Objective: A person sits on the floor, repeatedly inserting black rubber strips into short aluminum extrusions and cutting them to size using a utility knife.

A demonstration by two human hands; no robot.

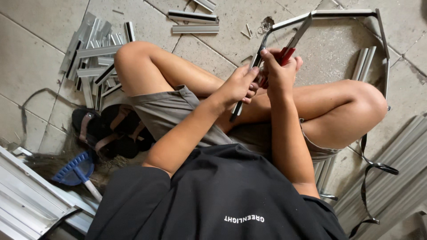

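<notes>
Both hands grip: our left hand (pixel 238 86) steadies the metal strip (pixel 249 75) while our right hand (pixel 280 73), just beside the strip, should squeeze the red-handled tool (pixel 293 42) squarely

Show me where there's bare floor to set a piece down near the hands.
Bare tile lies upper left, beyond the pile of short metal strips. Another free patch sits inside the bent metal frame, beside two strips. Crowded: the pile, sandals and the long profiles lower right.
</notes>
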